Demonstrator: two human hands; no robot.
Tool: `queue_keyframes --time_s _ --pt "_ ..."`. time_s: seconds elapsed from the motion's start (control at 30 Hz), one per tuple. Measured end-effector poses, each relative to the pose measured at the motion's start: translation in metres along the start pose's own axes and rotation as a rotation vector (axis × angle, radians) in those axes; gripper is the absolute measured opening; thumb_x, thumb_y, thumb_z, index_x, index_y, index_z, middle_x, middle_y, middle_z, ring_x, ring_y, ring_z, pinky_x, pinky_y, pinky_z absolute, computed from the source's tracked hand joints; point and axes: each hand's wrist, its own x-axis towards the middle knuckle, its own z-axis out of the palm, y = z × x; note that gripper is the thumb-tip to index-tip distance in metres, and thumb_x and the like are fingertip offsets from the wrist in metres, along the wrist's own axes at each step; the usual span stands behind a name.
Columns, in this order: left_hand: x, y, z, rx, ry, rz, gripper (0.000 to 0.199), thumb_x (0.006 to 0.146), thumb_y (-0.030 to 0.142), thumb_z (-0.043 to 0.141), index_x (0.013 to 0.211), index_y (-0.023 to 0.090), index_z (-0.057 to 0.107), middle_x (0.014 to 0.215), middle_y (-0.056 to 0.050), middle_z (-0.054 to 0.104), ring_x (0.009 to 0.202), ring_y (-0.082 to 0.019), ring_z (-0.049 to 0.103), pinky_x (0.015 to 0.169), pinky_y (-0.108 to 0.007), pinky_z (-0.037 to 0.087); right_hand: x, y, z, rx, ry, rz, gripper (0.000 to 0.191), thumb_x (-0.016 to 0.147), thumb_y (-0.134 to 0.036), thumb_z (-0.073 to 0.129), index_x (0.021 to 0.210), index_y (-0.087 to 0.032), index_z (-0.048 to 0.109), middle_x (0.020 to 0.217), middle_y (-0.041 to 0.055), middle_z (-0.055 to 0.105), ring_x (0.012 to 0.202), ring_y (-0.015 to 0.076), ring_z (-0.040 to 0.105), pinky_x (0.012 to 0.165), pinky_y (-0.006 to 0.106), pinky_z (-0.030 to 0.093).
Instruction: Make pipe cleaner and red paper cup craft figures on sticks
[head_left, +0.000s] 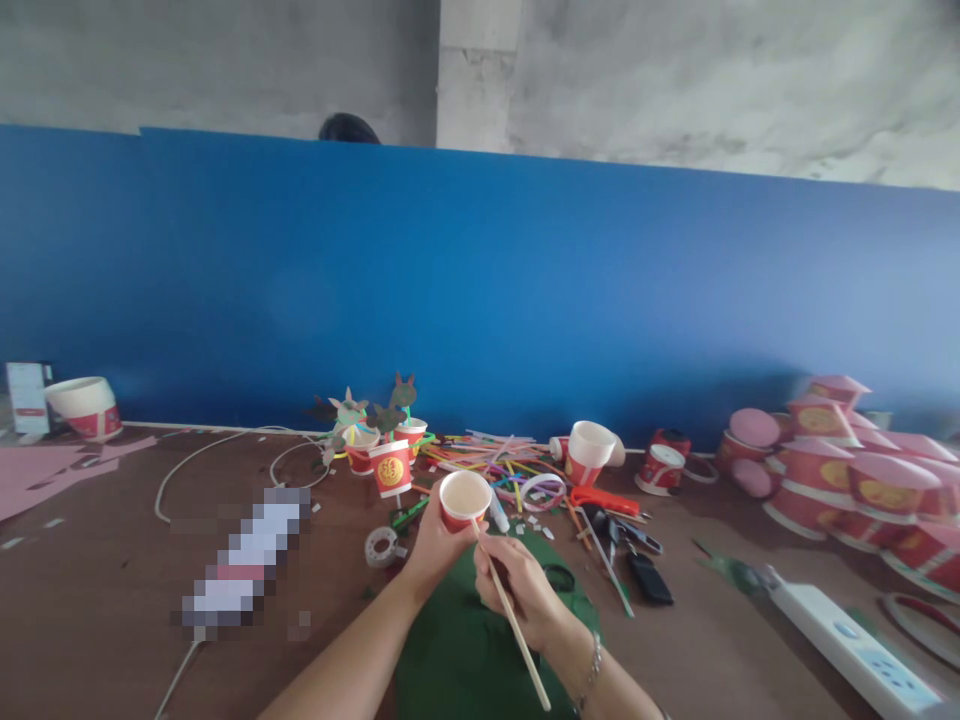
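My left hand [433, 548] is wrapped round a red and white paper cup [465, 494], its mouth tilted toward me. Between the fingers of my right hand [521, 585] is a pale wooden chopstick [523, 645], slanting down toward me. The chopstick's upper tip meets the near side of the cup; whether it pierces the wall I cannot tell. Below both hands lies a dark green sheet [442, 650]. Just beyond the cup, to the left, stands a decorated paper cup [391, 470] with a paper cutout above it.
Colourful pipe cleaners or strips [495, 455] lie behind my hands. A tape roll [381, 547] is on the left, with a pixelated phone-like object [247, 560] farther left. Rightward are an orange cutter [606, 500], keys [649, 578], a power strip [847, 640] and stacked pink-topped cups [817, 480]. A blue partition [480, 280] stands behind.
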Motion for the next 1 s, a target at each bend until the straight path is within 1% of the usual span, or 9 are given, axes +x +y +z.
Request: queue_keyframes --time_s 0.13,0.23,0.37,0.43,0.57,0.73,1.0 --pt "0.0 -0.0016 0.0002 -0.026 -0.003 0.01 0.055 0.062 0.022 0.073 0.112 0.019 0.05 0.102 -0.005 0.063 0.091 -0.019 0.06 0.084 -0.032 0.046 0.0006 0.0003 0.0005 0.021 -0.001 0.006 0.039 0.073 -0.048 0.063 0.053 -0.017 0.051 0.03 -0.0091 0.03 0.027 0.0031 0.023 0.032 0.018 0.009" --pt "0.0006 -0.0029 -0.0003 -0.027 0.004 0.019 0.055 0.062 0.021 0.072 0.113 0.019 0.049 0.102 -0.005 0.062 0.091 -0.019 0.06 0.084 -0.032 0.046 0.0 -0.0012 0.0017 0.005 0.013 0.015 0.041 0.072 -0.051 0.063 0.054 -0.016 0.053 0.029 -0.0087 0.031 0.027 0.003 0.023 0.032 0.018 0.01" --pt "0.0022 -0.0043 -0.0002 -0.004 0.035 0.029 0.057 0.061 0.02 0.072 0.113 0.018 0.049 0.097 -0.004 0.062 0.086 -0.019 0.06 0.082 -0.032 0.047 -0.0007 -0.0032 0.0019 -0.034 0.044 -0.018 0.042 0.07 -0.055 0.065 0.06 -0.015 0.058 0.03 -0.0102 0.032 0.027 0.002 0.02 0.032 0.018 0.01" --pt "0.003 -0.0051 0.0002 -0.002 0.045 0.036 0.057 0.06 0.019 0.072 0.112 0.018 0.049 0.097 -0.004 0.063 0.086 -0.018 0.06 0.082 -0.032 0.047 -0.0005 -0.0034 0.0016 -0.06 0.062 -0.033 0.041 0.069 -0.054 0.067 0.06 -0.015 0.058 0.029 -0.0108 0.031 0.027 0.0016 0.019 0.032 0.018 0.009" --pt "0.0032 -0.0055 0.0007 0.022 0.054 0.031 0.056 0.061 0.021 0.072 0.112 0.019 0.049 0.099 -0.004 0.063 0.088 -0.019 0.061 0.084 -0.032 0.046 0.001 -0.0018 0.0014 -0.094 0.071 -0.033 0.042 0.068 -0.052 0.068 0.054 -0.015 0.055 0.028 -0.01 0.031 0.027 0.0014 0.019 0.032 0.019 0.007" --pt "0.0024 -0.0049 0.0004 0.032 0.033 0.03 0.056 0.061 0.023 0.073 0.111 0.018 0.05 0.1 -0.005 0.063 0.088 -0.019 0.061 0.083 -0.032 0.047 0.0019 0.0011 0.0009 -0.077 0.057 -0.047 0.04 0.073 -0.05 0.064 0.055 -0.015 0.057 0.03 -0.0084 0.033 0.028 0.0019 0.021 0.033 0.019 0.009" --pt "0.0017 -0.0044 0.0007 -0.001 0.025 0.019 0.059 0.061 0.02 0.073 0.114 0.018 0.048 0.1 -0.005 0.063 0.088 -0.019 0.061 0.083 -0.032 0.048 0.0011 0.0012 0.0003 -0.048 0.031 -0.019 0.038 0.073 -0.048 0.062 0.054 -0.016 0.053 0.03 -0.0092 0.03 0.028 0.0023 0.02 0.034 0.019 0.009"
